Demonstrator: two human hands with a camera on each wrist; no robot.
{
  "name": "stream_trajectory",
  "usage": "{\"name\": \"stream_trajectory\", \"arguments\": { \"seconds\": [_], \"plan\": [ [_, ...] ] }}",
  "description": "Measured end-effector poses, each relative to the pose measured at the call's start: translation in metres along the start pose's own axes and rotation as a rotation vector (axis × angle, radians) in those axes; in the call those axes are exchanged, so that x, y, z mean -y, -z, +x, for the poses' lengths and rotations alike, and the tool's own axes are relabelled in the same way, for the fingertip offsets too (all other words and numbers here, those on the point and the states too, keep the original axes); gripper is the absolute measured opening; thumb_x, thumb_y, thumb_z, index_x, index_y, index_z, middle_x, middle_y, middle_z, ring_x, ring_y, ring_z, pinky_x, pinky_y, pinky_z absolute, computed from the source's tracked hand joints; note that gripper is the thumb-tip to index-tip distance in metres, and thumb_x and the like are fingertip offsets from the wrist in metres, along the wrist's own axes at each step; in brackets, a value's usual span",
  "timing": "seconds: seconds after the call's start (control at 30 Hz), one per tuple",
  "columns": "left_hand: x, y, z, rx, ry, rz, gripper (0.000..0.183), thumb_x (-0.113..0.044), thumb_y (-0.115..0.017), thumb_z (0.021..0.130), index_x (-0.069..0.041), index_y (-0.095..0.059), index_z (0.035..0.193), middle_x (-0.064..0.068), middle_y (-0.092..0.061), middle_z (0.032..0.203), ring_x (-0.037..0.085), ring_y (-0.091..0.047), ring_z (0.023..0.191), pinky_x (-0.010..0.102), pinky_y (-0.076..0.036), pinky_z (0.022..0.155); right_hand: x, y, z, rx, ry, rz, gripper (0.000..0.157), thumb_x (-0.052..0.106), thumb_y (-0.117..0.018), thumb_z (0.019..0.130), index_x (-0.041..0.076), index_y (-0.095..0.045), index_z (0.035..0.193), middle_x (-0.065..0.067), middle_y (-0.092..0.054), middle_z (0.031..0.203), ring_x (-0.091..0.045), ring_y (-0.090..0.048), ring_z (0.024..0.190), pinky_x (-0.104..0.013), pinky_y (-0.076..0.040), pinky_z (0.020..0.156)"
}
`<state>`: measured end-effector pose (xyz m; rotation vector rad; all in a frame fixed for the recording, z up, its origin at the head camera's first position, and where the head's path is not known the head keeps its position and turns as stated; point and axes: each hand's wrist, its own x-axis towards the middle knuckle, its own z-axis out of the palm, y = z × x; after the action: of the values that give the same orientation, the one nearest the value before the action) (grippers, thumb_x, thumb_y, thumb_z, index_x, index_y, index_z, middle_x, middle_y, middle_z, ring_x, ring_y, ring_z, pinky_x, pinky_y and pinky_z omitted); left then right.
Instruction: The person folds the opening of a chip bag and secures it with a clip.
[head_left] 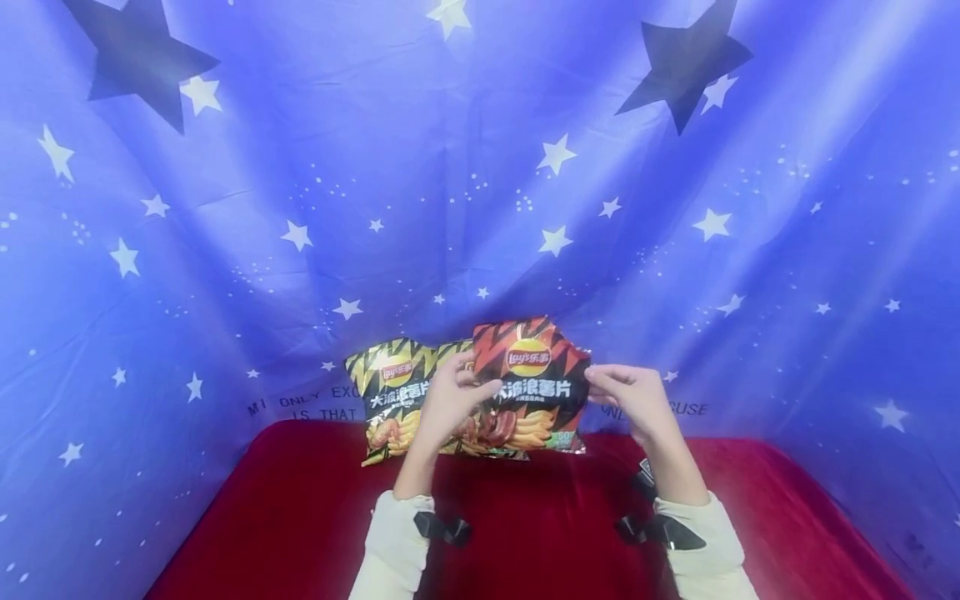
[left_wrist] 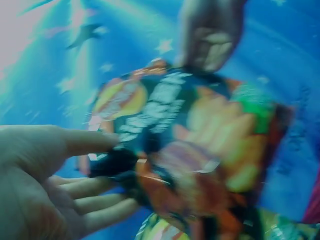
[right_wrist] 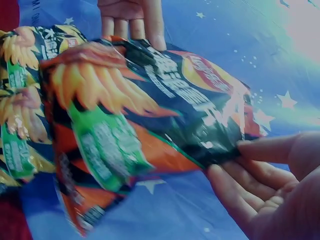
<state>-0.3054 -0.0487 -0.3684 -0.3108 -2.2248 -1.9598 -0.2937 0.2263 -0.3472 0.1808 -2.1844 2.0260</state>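
A red and black Lay's potato chip bag (head_left: 531, 400) is held upright between both hands, its printed front facing me. My left hand (head_left: 448, 400) grips its left edge, thumb over the front and fingers behind. At the opposite edge, my right hand (head_left: 636, 402) pinches the foil between thumb and fingers, as the right wrist view also shows. Two yellow and black chip bags stand to the left: one chip bag (head_left: 386, 392) shows most of its front, while the second chip bag (right_wrist: 22, 122) is partly hidden behind my left hand and the red bag in the head view.
A dark red cloth-covered table (head_left: 540, 533) lies under the bags. Close behind it hangs a blue curtain (head_left: 450, 233) with stars and lettering. A small dark object (head_left: 647, 472) is partly hidden beside my right wrist.
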Motion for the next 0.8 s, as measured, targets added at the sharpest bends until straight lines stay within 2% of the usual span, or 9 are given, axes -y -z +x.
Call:
{"name": "stream_trajectory", "arguments": {
  "seconds": [0.07, 0.13, 0.2, 0.3, 0.33, 0.4, 0.47, 0.6, 0.8],
  "plan": [
    [0.003, 0.014, -0.002, 0.051, 0.060, 0.001, 0.068, -0.014, -0.083, 0.084, -0.001, -0.051, 0.142, 0.028, -0.067, 0.123, 0.029, -0.072, 0.094, 0.043, -0.063, 0.076, -0.008, -0.006, -0.001, 0.052, 0.000, -0.019, 0.030, 0.005, -0.069, 0.095, -0.017, -0.066, 0.116, 0.008, -0.078, 0.084, -0.008, -0.075, 0.074, -0.032, -0.063, 0.077],
    [0.006, 0.027, -0.005, 0.096, 0.128, 0.002, 0.068, -0.011, -0.082, 0.084, 0.003, -0.048, 0.142, 0.032, -0.062, 0.130, 0.032, -0.071, 0.098, 0.047, -0.062, 0.083, -0.017, -0.010, 0.000, 0.119, -0.017, -0.022, 0.030, 0.004, -0.068, 0.095, -0.018, -0.066, 0.116, 0.003, -0.079, 0.086, -0.010, -0.076, 0.076, -0.034, -0.064, 0.077],
    [0.009, 0.038, -0.007, 0.133, 0.184, 0.004, 0.062, -0.007, -0.080, 0.085, 0.007, -0.049, 0.137, 0.031, -0.062, 0.128, 0.033, -0.071, 0.099, 0.045, -0.062, 0.086, -0.026, -0.013, 0.001, 0.198, -0.032, -0.033, 0.030, 0.003, -0.067, 0.094, -0.019, -0.065, 0.115, -0.001, -0.079, 0.089, -0.012, -0.076, 0.077, -0.035, -0.064, 0.077],
    [0.015, 0.051, -0.011, 0.198, 0.257, 0.016, 0.044, -0.004, -0.077, 0.086, 0.006, -0.050, 0.120, 0.017, -0.066, 0.099, 0.024, -0.072, 0.088, 0.045, -0.062, 0.086, -0.039, -0.018, 0.004, 0.318, -0.051, -0.070, 0.031, 0.004, -0.068, 0.094, -0.019, -0.065, 0.115, -0.009, -0.079, 0.092, -0.014, -0.076, 0.078, -0.036, -0.064, 0.077],
    [0.018, 0.054, -0.012, 0.220, 0.272, 0.021, 0.036, -0.003, -0.076, 0.087, 0.004, -0.050, 0.110, 0.010, -0.062, 0.087, 0.021, -0.071, 0.083, 0.045, -0.062, 0.085, -0.044, -0.019, 0.005, 0.354, -0.054, -0.084, 0.032, 0.005, -0.068, 0.094, -0.020, -0.064, 0.115, -0.011, -0.079, 0.094, -0.015, -0.076, 0.078, -0.036, -0.064, 0.077],
    [0.024, 0.059, -0.013, 0.257, 0.293, 0.034, 0.030, -0.003, -0.075, 0.087, -0.003, -0.046, 0.094, 0.001, -0.051, 0.074, 0.017, -0.070, 0.079, 0.046, -0.062, 0.085, -0.052, -0.021, 0.007, 0.417, -0.059, -0.107, 0.033, 0.007, -0.067, 0.095, -0.020, -0.064, 0.115, -0.015, -0.079, 0.096, -0.015, -0.076, 0.080, -0.038, -0.064, 0.078],
    [0.031, 0.063, -0.014, 0.281, 0.312, 0.055, 0.036, -0.003, -0.075, 0.088, -0.009, -0.039, 0.085, -0.003, -0.039, 0.069, 0.016, -0.070, 0.079, 0.046, -0.063, 0.083, -0.060, -0.024, 0.008, 0.457, -0.084, -0.108, 0.033, 0.008, -0.068, 0.095, -0.020, -0.065, 0.114, -0.016, -0.078, 0.096, -0.016, -0.076, 0.080, -0.039, -0.064, 0.078],
    [0.042, 0.069, -0.017, 0.313, 0.347, 0.093, 0.040, -0.005, -0.075, 0.089, -0.012, -0.037, 0.078, -0.001, -0.044, 0.070, 0.022, -0.074, 0.082, 0.048, -0.062, 0.084, -0.072, -0.029, 0.009, 0.511, -0.129, -0.088, 0.033, 0.007, -0.067, 0.095, -0.020, -0.065, 0.114, -0.017, -0.078, 0.097, -0.018, -0.076, 0.081, -0.041, -0.064, 0.078],
    [0.053, 0.075, -0.016, 0.326, 0.365, 0.103, 0.032, -0.008, -0.076, 0.087, -0.010, -0.045, 0.083, 0.002, -0.054, 0.074, 0.021, -0.074, 0.078, 0.048, -0.062, 0.083, -0.082, -0.032, 0.009, 0.532, -0.163, -0.080, 0.032, 0.007, -0.067, 0.096, -0.020, -0.065, 0.114, -0.013, -0.079, 0.096, -0.018, -0.076, 0.081, -0.041, -0.064, 0.078]
  ]
}}
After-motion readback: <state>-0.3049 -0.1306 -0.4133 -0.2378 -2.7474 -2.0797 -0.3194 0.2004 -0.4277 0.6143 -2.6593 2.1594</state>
